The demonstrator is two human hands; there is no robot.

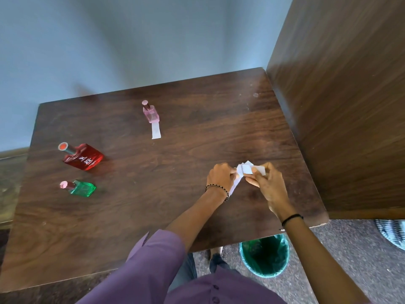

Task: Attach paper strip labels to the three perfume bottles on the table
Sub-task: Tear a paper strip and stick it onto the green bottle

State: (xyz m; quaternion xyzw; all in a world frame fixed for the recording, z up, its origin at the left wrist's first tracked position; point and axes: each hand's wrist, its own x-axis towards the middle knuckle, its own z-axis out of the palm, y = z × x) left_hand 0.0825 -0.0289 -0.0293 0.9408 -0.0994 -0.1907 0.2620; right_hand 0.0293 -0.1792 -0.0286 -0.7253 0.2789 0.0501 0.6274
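Observation:
Three perfume bottles stand on the dark wooden table. The pink bottle is at the back middle, and a white paper strip lies against its front. At the left are the red bottle and, nearer to me, the green bottle; no strip shows on either. Over the right part of the table, my left hand and my right hand both pinch a bunch of white paper strips. One strip hangs down between the hands.
A tall wooden panel rises along the table's right edge. A blue-grey wall stands behind the table. On the floor below the near right corner is a green-lined waste bin. A striped cloth lies at the far right.

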